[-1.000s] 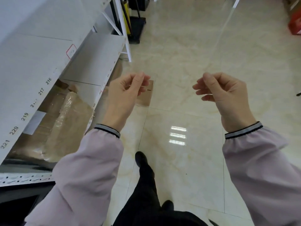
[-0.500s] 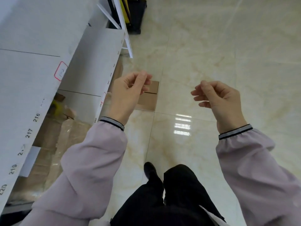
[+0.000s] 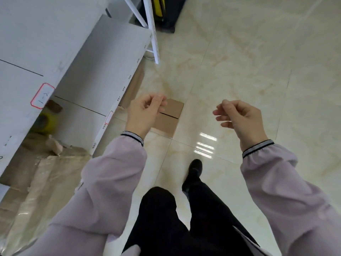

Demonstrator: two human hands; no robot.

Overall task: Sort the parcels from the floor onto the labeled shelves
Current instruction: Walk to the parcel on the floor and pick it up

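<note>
A flat brown cardboard parcel point(image 3: 168, 117) lies on the tiled floor beside the foot of the white shelf unit point(image 3: 103, 58). My left hand point(image 3: 145, 115) hovers above the parcel's near left part, fingers loosely curled with nothing in them. My right hand point(image 3: 239, 117) hangs over bare floor to the right, also loosely curled and holding nothing. The shelf edges carry small number labels, and a red-bordered tag point(image 3: 42, 96) marks one shelf.
Brown wrapped parcels point(image 3: 42, 170) and a yellow object point(image 3: 44, 121) sit on the lower shelf at left. A black and yellow cart base point(image 3: 166, 13) stands behind the shelf's end post. My legs and black shoe point(image 3: 192, 172) are below on the glossy floor.
The view has tilted down and moved forward along the shelf. The floor parcel now lies nearer, under my left hand. Both hands keep the same curled pose.
</note>
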